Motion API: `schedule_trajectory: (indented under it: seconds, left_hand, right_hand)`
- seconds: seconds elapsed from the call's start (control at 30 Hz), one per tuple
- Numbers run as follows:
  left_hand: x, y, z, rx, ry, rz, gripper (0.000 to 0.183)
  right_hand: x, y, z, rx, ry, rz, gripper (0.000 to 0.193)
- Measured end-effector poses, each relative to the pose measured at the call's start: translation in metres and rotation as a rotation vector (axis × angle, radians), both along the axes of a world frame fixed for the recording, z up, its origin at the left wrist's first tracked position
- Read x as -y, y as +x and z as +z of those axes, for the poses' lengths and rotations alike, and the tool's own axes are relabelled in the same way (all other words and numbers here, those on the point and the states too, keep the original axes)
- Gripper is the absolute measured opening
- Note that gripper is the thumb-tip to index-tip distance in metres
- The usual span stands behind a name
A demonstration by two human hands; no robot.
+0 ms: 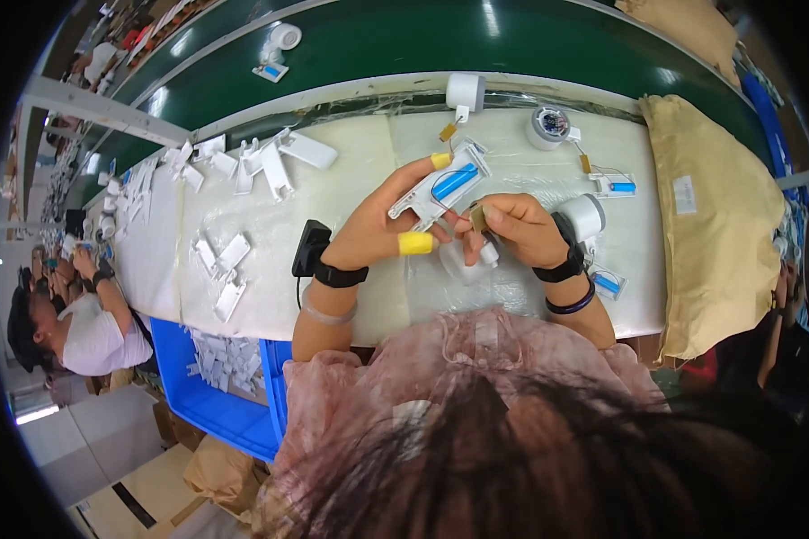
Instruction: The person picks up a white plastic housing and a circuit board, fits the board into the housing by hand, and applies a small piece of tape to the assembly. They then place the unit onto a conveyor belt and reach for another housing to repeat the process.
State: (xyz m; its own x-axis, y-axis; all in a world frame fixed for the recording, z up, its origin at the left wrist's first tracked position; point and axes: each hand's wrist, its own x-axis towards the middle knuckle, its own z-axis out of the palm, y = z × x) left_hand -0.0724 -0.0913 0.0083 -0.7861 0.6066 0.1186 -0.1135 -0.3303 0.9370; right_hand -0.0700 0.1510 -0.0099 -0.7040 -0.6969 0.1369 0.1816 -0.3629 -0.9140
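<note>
My left hand (pixel 374 216), with yellow wraps on two fingers, grips a long white plastic housing (pixel 421 199) tilted over the table. In the housing lies a blue cylindrical battery (pixel 455 181), and thin red wires run from it. Between thumb and fingers my right hand (pixel 520 232) pinches a small flat tan piece (pixel 477 218) at the end of those wires. Below the fingers, a white rounded part (pixel 463 262) is partly hidden. Another white cylindrical head (pixel 582 216) stands beside my right wrist.
Loose white plastic parts (pixel 229 260) lie on the left. Further wired battery assemblies (pixel 615 186) and a round head (pixel 548 128) sit to the right, near a brown paper sack (pixel 715 234). A green conveyor (pixel 377 45) runs behind. A blue crate (pixel 175 359) and a co-worker (pixel 85 332) are at left.
</note>
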Motion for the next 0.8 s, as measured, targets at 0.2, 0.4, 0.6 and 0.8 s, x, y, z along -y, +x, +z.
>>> schedule_trajectory:
  seconds: [0.2, 0.4, 0.6, 0.8]
  left_hand:
    - [0.010, -0.003, -0.012, 0.068, -0.024, -0.007, 0.065]
    - [-0.019, 0.003, -0.019, -0.320, -0.163, 0.044, 0.055]
    - [-0.020, 0.009, -0.028, 0.011, -0.215, -0.013, 0.044]
    - [-0.004, 0.014, 0.007, -0.282, -0.363, 0.055, 0.036]
  right_hand:
    - [-0.004, 0.005, 0.007, 0.062, -0.081, 0.091, 0.040]
    - [0.000, 0.004, 0.002, 0.107, -0.144, 0.128, 0.042]
    - [-0.001, 0.005, 0.000, 0.141, -0.192, 0.137, 0.035]
    - [0.009, 0.019, 0.033, -0.280, 0.647, -0.046, 0.011]
